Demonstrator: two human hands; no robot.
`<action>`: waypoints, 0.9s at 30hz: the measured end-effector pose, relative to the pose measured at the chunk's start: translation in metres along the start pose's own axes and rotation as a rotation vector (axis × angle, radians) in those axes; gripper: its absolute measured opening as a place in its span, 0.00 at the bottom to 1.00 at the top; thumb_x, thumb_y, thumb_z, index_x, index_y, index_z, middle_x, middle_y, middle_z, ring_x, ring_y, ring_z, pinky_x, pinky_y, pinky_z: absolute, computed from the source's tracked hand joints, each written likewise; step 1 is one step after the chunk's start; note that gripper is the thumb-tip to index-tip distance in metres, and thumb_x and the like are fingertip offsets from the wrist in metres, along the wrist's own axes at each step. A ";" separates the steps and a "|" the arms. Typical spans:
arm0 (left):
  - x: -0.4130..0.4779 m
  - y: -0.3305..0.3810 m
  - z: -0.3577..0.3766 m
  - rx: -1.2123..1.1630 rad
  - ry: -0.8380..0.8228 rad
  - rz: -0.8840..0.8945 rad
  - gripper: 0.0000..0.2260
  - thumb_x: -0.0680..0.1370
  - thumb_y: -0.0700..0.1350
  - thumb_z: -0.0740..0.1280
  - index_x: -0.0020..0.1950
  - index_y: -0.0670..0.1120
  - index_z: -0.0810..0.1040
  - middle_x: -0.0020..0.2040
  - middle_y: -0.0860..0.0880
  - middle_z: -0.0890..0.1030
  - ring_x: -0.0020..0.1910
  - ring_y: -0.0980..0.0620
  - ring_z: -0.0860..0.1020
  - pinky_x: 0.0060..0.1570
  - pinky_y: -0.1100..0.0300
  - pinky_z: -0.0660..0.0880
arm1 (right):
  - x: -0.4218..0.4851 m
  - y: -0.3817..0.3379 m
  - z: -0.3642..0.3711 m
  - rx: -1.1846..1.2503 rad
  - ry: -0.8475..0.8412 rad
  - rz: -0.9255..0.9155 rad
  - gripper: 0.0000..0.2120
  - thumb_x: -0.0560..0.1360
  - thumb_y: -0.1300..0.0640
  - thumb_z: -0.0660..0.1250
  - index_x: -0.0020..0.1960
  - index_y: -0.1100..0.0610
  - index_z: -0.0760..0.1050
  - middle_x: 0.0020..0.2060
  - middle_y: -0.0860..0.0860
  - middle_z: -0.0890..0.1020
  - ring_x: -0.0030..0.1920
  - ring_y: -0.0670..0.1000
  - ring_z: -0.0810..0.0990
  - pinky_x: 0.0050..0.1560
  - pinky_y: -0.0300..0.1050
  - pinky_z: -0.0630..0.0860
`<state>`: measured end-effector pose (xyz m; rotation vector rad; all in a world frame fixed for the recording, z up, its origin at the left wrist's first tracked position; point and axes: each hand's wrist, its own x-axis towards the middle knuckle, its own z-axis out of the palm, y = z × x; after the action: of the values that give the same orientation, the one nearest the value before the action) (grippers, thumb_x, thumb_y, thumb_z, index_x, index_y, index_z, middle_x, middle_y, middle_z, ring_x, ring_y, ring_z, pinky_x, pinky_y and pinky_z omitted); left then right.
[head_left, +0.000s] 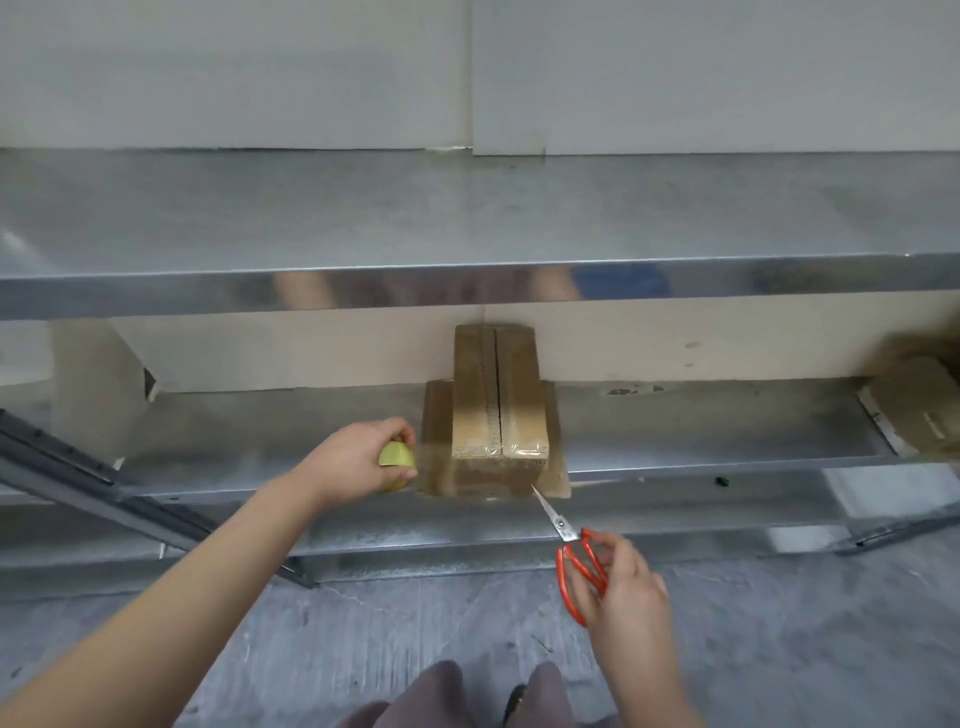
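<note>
Metal shelving (727, 467), lower shelf holds taped cardboard box (498, 415) at front edge; left hand (358, 462) grips yellow tape roll (397, 460) just left of box, right hand (618, 587) pinches red-handled scissors (571, 545), blades together, tip touching box corner

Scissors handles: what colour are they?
The scissors handles are orange-red; the head view shows them best.
</note>
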<state>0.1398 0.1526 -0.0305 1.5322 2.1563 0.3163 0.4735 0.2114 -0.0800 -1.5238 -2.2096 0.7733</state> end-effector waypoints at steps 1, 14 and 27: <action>-0.001 0.000 -0.001 -0.005 -0.010 0.022 0.14 0.73 0.53 0.72 0.55 0.52 0.73 0.51 0.53 0.79 0.48 0.52 0.75 0.47 0.59 0.69 | -0.010 -0.012 0.006 0.035 -0.002 0.007 0.18 0.69 0.52 0.77 0.56 0.52 0.76 0.46 0.47 0.83 0.47 0.53 0.81 0.50 0.49 0.72; -0.010 -0.011 -0.007 -0.083 -0.048 0.128 0.15 0.72 0.52 0.74 0.54 0.51 0.75 0.51 0.54 0.77 0.51 0.52 0.75 0.48 0.62 0.67 | -0.041 -0.103 0.077 0.467 -0.337 0.329 0.21 0.67 0.32 0.71 0.51 0.45 0.74 0.44 0.42 0.81 0.44 0.38 0.80 0.42 0.33 0.73; -0.005 -0.015 -0.010 -0.069 -0.038 0.188 0.14 0.73 0.52 0.73 0.54 0.51 0.74 0.51 0.54 0.78 0.50 0.53 0.74 0.48 0.62 0.67 | -0.020 -0.106 0.084 0.541 -0.290 0.349 0.14 0.72 0.39 0.70 0.43 0.50 0.78 0.33 0.46 0.79 0.31 0.40 0.76 0.30 0.31 0.71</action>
<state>0.1240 0.1431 -0.0276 1.6903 1.9558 0.4158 0.3545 0.1432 -0.0814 -1.5899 -1.7023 1.6340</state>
